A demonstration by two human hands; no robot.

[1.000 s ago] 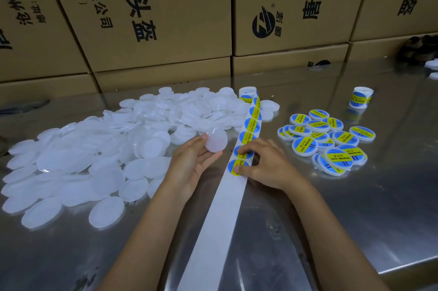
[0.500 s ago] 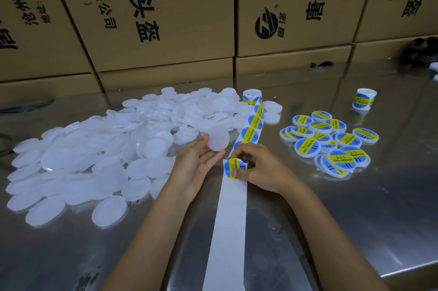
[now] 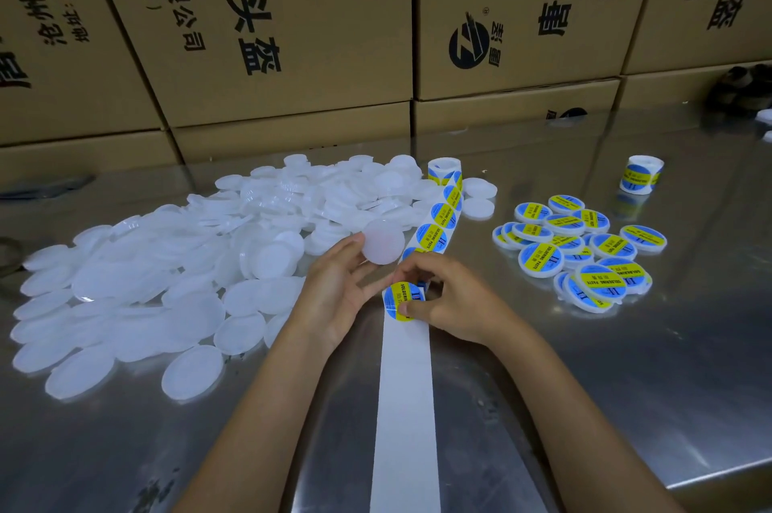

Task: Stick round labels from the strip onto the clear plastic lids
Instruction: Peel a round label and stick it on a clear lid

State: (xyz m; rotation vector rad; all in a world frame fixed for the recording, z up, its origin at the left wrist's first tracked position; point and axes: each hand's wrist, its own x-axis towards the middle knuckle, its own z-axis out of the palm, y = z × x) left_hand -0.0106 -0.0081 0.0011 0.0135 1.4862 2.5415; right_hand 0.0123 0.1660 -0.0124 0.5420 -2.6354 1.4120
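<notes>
The bare backing strip (image 3: 407, 408) ran toward you across the metal table (image 3: 626, 387). Your right hand (image 3: 455, 303) pinched a blue-and-yellow label (image 3: 401, 301) at the strip's peeled end. Your left hand (image 3: 338, 295) gripped one clear lid (image 3: 383, 241) in its fingertips. Beyond lay the unlabelled pile (image 3: 167, 274), labelled lids (image 3: 580, 249) to the right, then the label roll (image 3: 443, 170).

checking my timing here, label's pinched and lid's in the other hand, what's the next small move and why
Probably carry the label up onto the lid: the right hand pinches it at the strip's bare end, and the left hand holds the lid unlabelled.
</notes>
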